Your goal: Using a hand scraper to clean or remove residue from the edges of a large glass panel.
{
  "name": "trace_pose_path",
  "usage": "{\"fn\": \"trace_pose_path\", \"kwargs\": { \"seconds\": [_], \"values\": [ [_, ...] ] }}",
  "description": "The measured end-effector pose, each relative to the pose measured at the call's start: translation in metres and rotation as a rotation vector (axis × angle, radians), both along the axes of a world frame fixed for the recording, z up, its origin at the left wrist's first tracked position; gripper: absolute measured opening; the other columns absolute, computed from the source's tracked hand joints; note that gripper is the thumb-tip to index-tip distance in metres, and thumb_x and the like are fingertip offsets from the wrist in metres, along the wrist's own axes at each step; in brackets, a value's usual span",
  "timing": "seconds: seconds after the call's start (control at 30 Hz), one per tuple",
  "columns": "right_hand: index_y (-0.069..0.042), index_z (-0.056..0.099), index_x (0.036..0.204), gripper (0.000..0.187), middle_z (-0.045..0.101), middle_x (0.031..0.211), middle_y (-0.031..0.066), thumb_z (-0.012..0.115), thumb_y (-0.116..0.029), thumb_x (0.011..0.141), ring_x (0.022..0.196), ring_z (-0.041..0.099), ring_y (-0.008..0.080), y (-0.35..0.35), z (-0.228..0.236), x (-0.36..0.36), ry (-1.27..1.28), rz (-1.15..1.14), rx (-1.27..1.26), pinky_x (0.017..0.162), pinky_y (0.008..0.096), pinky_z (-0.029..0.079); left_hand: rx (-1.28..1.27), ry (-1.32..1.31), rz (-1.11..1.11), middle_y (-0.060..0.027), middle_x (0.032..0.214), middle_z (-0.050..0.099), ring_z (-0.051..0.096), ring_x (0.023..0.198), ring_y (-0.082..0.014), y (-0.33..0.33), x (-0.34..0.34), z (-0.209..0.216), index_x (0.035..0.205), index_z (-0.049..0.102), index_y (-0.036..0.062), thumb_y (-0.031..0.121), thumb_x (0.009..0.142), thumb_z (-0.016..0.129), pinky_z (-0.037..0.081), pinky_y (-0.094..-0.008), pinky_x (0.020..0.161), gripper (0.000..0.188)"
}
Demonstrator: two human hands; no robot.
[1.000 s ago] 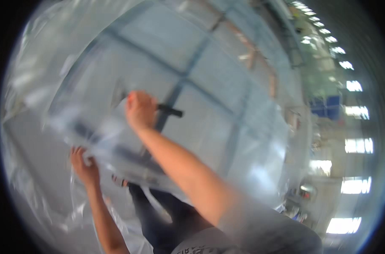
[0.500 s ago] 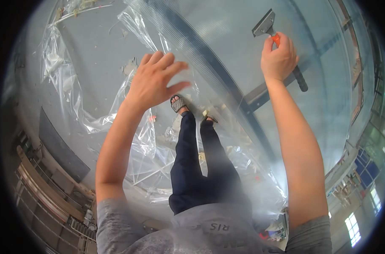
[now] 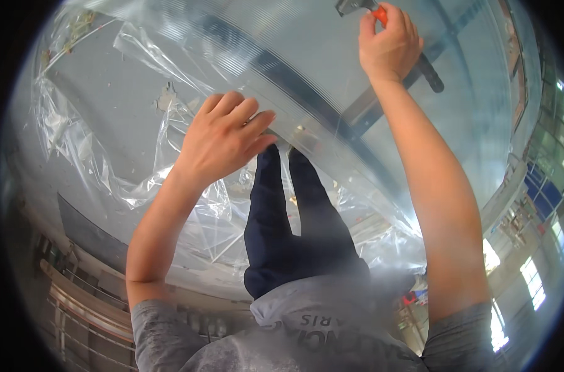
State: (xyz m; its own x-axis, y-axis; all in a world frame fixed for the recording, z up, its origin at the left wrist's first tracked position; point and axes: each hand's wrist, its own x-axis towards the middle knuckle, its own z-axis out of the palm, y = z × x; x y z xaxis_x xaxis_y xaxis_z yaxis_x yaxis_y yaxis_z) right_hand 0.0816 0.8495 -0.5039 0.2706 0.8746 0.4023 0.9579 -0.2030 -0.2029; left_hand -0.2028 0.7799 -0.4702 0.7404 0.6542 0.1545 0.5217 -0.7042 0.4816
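Note:
My right hand (image 3: 389, 46) is wrapped round a scraper with a wide metal head, an orange neck (image 3: 379, 15) and a black grip (image 3: 429, 74). The scraper's head is partly cut off at the top of the view. Under it stretches a large translucent panel (image 3: 331, 56); I cannot tell whether the blade touches it. My left hand (image 3: 223, 133) holds nothing. Its fingers are loosely bent, with the thumb apart from the forefinger, near the panel's edge and above my legs.
Crumpled clear plastic film (image 3: 102, 167) lies over the grey floor (image 3: 108, 87) on the left and around my legs. A dark beam (image 3: 313, 96) shows through the panel. Metal rails (image 3: 83, 304) stand at the lower left. Bright windows (image 3: 533, 285) are at the right.
My right hand and the scraper have shifted up and slightly left in the view. The left hand's fingers have curled more. My feet are now mostly hidden.

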Motion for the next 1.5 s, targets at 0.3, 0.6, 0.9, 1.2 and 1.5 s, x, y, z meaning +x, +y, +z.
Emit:
{"fn": "trace_pose_path", "kwargs": {
  "seconds": [0.3, 0.6, 0.9, 1.2, 1.5],
  "values": [
    [-0.013, 0.062, 0.095, 0.016, 0.063, 0.089, 0.0065, 0.065, -0.022, 0.083, 0.089, 0.061, 0.0309, -0.005, 0.005, -0.004, 0.011, 0.063, 0.08, 0.081, 0.0451, 0.044, 0.018, 0.007, -0.259, 0.0025, 0.084, 0.051, 0.053, 0.084, -0.0165, -0.042, 0.024, -0.002, 0.092, 0.064, 0.0163, 0.031, 0.085, 0.068, 0.041, -0.0317, 0.077, 0.016],
    [-0.013, 0.062, 0.101, 0.021, 0.062, 0.098, 0.0071, 0.065, -0.023, 0.084, 0.096, 0.059, 0.0291, -0.001, 0.01, 0.0, 0.054, 0.039, 0.002, 0.084, 0.0441, 0.043, -0.012, -0.053, -0.225, 0.0021, 0.083, 0.051, 0.053, 0.082, -0.0169, -0.073, 0.093, -0.007, 0.085, 0.065, 0.0164, 0.022, 0.081, 0.066, 0.042, -0.0324, 0.075, 0.008],
    [-0.012, 0.068, 0.105, 0.035, 0.065, 0.097, 0.002, 0.075, -0.033, 0.079, 0.092, 0.062, 0.0228, -0.199, 0.049, 0.025, 0.385, 0.379, -0.049, 0.085, 0.0395, 0.044, 0.012, -0.169, -0.169, 0.0018, 0.079, 0.053, 0.054, 0.077, -0.0188, -0.124, 0.093, -0.015, 0.09, 0.069, 0.0165, 0.016, 0.073, 0.074, 0.04, -0.0342, 0.071, 0.017],
    [-0.012, 0.069, 0.101, 0.028, 0.061, 0.098, -0.0003, 0.078, -0.024, 0.077, 0.088, 0.06, 0.0183, -0.411, 0.021, 0.065, 0.305, 0.023, -0.064, 0.078, 0.0352, 0.046, 0.069, -0.023, -0.26, -0.0046, 0.084, 0.063, 0.06, 0.079, -0.0259, -0.122, 0.127, 0.006, 0.091, 0.067, 0.0107, 0.005, 0.071, 0.081, 0.046, -0.0396, 0.073, 0.025],
    [-0.013, 0.067, 0.094, 0.016, 0.059, 0.095, -0.0009, 0.07, -0.014, 0.078, 0.089, 0.058, 0.0185, -0.44, 0.01, 0.095, 0.366, -0.014, 0.003, 0.077, 0.0341, 0.044, 0.174, 0.435, -0.311, -0.003, 0.087, 0.067, 0.064, 0.077, -0.0251, -0.206, 0.22, 0.014, 0.092, 0.062, 0.0116, 0.022, 0.084, 0.076, 0.051, -0.0384, 0.066, 0.019]
  ]
}}
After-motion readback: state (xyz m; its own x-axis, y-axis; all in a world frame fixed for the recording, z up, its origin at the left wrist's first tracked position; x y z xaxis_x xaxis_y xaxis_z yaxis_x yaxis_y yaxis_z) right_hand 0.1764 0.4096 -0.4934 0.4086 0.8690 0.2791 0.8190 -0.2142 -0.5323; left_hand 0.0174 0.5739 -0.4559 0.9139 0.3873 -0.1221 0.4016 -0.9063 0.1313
